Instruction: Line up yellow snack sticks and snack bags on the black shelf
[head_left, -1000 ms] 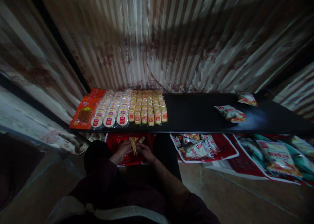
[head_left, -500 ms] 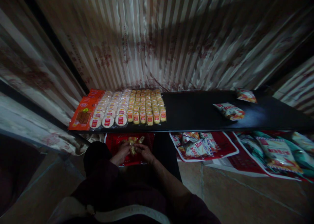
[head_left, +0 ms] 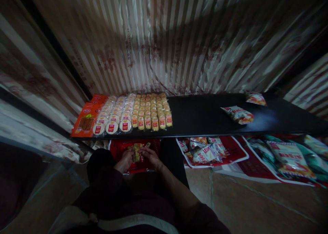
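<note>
Closed around small yellow snack packs (head_left: pixel 136 154) not yet in rows, the left hand's (head_left: pixel 126 159) grip is above the red basket (head_left: pixel 116 146), the right hand's (head_left: pixel 151 156) I cannot tell, while beyond, matching yellow packs (head_left: pixel 151 111) already line the black shelf (head_left: pixel 194 116).

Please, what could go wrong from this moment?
The small yellow packets between the left hand and right hand might slip into the red container below. The front row of snacks lies near the edge of the black shelf, so a bump could perhaps knock some off.
</note>
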`<action>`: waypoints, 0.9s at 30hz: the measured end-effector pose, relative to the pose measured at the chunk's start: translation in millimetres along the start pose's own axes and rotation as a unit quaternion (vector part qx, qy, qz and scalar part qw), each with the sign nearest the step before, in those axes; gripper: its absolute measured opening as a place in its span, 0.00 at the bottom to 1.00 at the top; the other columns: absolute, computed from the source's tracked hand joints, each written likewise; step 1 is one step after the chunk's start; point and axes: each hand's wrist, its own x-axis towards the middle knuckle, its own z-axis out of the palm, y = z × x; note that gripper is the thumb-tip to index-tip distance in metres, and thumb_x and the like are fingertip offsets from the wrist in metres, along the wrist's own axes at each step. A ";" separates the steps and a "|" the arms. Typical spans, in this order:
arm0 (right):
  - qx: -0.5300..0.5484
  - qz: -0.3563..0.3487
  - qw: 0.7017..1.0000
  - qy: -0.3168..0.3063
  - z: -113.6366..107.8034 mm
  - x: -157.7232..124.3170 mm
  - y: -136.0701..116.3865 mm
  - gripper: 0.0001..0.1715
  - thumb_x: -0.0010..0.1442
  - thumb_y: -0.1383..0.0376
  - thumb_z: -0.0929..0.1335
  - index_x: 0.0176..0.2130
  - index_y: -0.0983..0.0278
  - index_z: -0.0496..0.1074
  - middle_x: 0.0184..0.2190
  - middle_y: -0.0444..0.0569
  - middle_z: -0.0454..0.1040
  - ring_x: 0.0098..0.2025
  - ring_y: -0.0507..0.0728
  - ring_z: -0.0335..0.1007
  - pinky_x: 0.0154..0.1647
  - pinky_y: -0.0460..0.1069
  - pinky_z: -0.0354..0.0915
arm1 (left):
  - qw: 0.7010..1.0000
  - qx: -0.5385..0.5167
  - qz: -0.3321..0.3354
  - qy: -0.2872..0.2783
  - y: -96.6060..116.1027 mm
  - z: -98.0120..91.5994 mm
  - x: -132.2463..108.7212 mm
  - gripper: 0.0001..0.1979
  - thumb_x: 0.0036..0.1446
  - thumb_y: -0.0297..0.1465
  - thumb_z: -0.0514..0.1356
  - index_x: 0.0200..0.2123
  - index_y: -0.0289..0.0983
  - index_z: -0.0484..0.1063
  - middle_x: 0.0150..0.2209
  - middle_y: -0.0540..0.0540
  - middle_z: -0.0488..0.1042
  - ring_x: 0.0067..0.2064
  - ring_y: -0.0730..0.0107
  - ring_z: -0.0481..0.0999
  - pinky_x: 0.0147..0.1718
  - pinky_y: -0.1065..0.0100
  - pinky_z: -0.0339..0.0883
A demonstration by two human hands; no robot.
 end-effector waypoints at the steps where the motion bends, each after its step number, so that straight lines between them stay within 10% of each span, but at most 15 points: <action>1: 0.006 0.002 1.000 0.002 0.5 -0.1 -0.6 0.30 0.34 0.51 0.78 0.37 0.60 0.77 0.36 0.48 0.79 0.38 0.58 0.74 0.46 0.54 0.64 | 1.000 0.000 -0.001 0.004 0.0 0.6 0.4 0.11 0.45 0.18 0.55 0.33 0.36 0.67 0.22 0.53 0.71 0.22 0.75 0.71 0.25 0.73 0.65; 27: -0.191 -0.051 0.980 0.004 -1.0 -11.4 -15.1 0.33 0.42 0.42 0.72 0.36 0.65 0.78 0.34 0.49 0.78 0.42 0.62 0.72 0.51 0.57 0.62 | 0.998 0.060 -0.013 0.020 15.8 24.8 -18.2 0.06 0.44 0.27 0.62 0.28 0.35 0.68 0.21 0.50 0.71 0.24 0.72 0.71 0.26 0.70 0.64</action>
